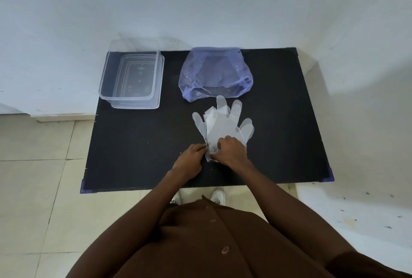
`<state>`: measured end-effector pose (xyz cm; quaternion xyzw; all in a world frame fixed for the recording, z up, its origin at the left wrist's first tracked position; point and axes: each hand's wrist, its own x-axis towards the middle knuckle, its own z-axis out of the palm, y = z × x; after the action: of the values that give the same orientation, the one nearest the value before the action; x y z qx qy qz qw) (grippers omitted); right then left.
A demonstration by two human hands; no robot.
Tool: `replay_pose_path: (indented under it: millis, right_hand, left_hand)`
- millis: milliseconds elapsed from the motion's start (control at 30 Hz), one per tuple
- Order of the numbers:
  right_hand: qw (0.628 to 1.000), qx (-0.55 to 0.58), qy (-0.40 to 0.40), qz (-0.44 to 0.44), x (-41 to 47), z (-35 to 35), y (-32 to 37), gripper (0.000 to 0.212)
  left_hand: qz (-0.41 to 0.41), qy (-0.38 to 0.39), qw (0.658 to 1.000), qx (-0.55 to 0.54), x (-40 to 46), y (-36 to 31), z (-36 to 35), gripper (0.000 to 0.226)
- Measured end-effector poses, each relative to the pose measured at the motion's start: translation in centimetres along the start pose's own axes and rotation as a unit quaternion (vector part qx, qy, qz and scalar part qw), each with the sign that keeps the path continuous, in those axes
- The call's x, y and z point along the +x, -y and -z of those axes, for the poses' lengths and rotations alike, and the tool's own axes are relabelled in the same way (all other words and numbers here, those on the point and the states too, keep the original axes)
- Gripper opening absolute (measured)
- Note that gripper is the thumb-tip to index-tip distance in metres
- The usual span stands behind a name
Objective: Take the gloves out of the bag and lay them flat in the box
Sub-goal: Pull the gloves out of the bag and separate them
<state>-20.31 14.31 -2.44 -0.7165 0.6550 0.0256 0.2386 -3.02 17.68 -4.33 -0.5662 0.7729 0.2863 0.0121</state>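
Observation:
A stack of clear plastic gloves (223,121) lies flat on the black table (138,144), fingers pointing away from me, just in front of the purple bag (215,74). My left hand (191,157) pinches the cuff edge of the gloves from the left. My right hand (229,149) presses and grips the same cuff end from the right. The bag sits crumpled at the back of the table with its mouth toward me; I cannot tell what it holds. The clear plastic box (131,79) stands at the back left with nothing visible in it.
The box rests on what looks like its clear lid (156,106). A white wall (200,5) rises directly behind the table. Tiled floor (33,166) lies to the left and the table's front edge is close to my body.

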Motion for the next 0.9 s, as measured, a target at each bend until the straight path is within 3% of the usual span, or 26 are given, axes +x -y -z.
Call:
replay_pose_path:
  millis: [100, 267, 467, 700, 800, 900]
  right_hand:
    - [1.0, -0.011, 0.007, -0.002, -0.3, -0.3, 0.1, 0.051]
    - [1.0, -0.028, 0.003, -0.014, -0.6, -0.4, 0.3, 0.029]
    - [0.998, 0.007, -0.015, -0.064, -0.9, -0.3, 0.7, 0.023]
    - [0.977, 0.143, -0.046, -0.148, -0.9, -0.1, 0.2, 0.016]
    - [0.967, 0.186, -0.044, -0.168, -0.9, -0.2, 0.2, 0.028]
    - [0.978, 0.147, -0.025, -0.148, -1.0, -0.2, 0.8, 0.059]
  left_hand:
    - [-0.019, 0.035, 0.999, 0.031, -0.3, 0.6, 0.0, 0.06]
    - [-0.051, 0.07, 0.992, 0.091, -0.1, 0.8, 0.1, 0.064]
    - [-0.06, 0.096, 0.991, 0.075, 0.4, 1.0, 0.9, 0.066]
    - [-0.06, 0.11, 0.989, 0.074, 0.8, 0.9, 1.2, 0.066]
    - [-0.064, 0.111, 0.989, 0.072, 0.8, 0.9, 1.3, 0.065]
    - [-0.062, 0.111, 0.99, 0.067, 0.8, 0.8, 1.4, 0.064]
